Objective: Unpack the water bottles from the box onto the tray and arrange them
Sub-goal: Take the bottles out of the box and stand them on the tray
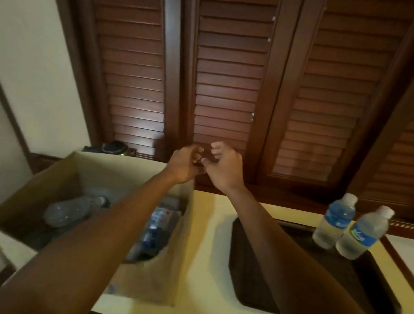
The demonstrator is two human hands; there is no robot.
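Note:
An open cardboard box [131,166] stands at the left on a pale counter, with several clear water bottles lying inside, one at the left [71,209] and one with a blue label [158,225] at the right. A dark tray [246,274] sits to the right; two bottles [333,222] [362,233] stand upright at its far right corner. My left hand [185,163] and my right hand [224,166] are raised above the box's far right corner, fingers curled and almost touching each other. Neither holds a bottle.
Dark wooden louvred doors [228,81] rise right behind the counter. A white wall [17,55] is at the left. A small dark object [114,148] lies behind the box. The pale counter [212,235] shows between box and tray.

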